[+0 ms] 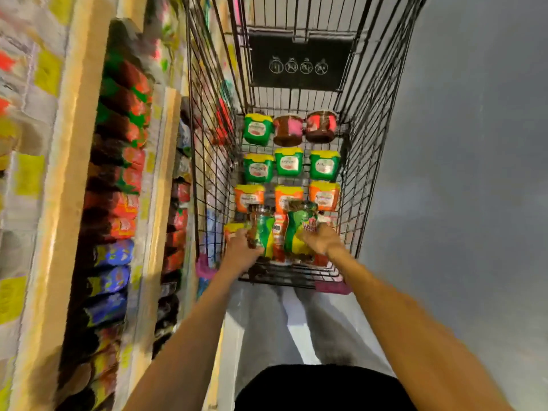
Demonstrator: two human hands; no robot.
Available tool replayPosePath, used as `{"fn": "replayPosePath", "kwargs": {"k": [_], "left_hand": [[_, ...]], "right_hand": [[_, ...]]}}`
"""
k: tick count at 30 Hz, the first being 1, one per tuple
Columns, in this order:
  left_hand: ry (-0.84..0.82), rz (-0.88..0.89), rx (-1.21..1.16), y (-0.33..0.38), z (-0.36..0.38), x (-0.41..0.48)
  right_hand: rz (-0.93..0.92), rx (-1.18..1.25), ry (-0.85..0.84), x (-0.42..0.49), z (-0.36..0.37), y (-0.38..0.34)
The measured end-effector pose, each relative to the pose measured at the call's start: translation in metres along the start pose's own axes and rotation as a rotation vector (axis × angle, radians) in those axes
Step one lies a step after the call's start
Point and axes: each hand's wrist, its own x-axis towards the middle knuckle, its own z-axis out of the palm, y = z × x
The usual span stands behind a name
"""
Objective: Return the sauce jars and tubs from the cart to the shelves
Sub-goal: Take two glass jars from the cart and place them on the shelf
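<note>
Both hands busy in the cart point(365, 149)
Left hand point(241, 247) grips the left jar point(262, 229), right hand point(319, 240) grips the right jar point(298, 229), at the cart's near end; green tubs point(288, 162), orange tubs point(324, 196) and brown tubs point(287, 130) lie beyond, shelves point(118, 179) to the left

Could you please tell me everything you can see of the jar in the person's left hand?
The jar looks like glass, with dark brown contents, a dark lid and a green-and-yellow label whose print is blurred. It is roughly upright above the near end of the wire cart. The left hand grips its lower half. A second jar, in the right hand, is beside it, apart.
</note>
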Motion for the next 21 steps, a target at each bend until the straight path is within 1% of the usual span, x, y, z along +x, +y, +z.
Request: {"fn": "replayPosePath", "kwargs": {"k": [2,4,5,8,11,12,15,18,21], "left_hand": [[-0.008,-0.026,-0.003,-0.005,0.004,0.013],[-0.011,-0.06,-0.038,-0.006,0.008,0.024],[0.001,-0.074,-0.041,-0.006,0.011,0.03],[-0.004,-0.091,-0.023,-0.002,0.016,0.046],[-0.015,-0.08,-0.011,-0.001,0.017,0.059],[-0.016,-0.074,-0.019,-0.004,0.018,0.063],[-0.026,-0.078,-0.029,-0.009,0.022,0.067],[-0.035,-0.08,0.007,-0.005,0.022,0.066],[-0.037,-0.088,-0.021,-0.005,0.021,0.069]], "right_hand": [[0.027,0.018,0.046,0.05,0.02,0.028],[0.022,0.067,0.043,0.085,0.041,0.05],[0.037,0.122,0.032,0.088,0.045,0.054],[0.078,0.234,0.105,0.084,0.049,0.043],[0.092,0.312,0.103,0.087,0.053,0.034],[0.093,0.309,0.104,0.065,0.045,0.016],[0.115,0.287,0.104,0.045,0.039,-0.002],[0.111,0.259,0.095,0.05,0.037,0.001],[0.097,0.256,0.07,0.058,0.035,0.004]]}}
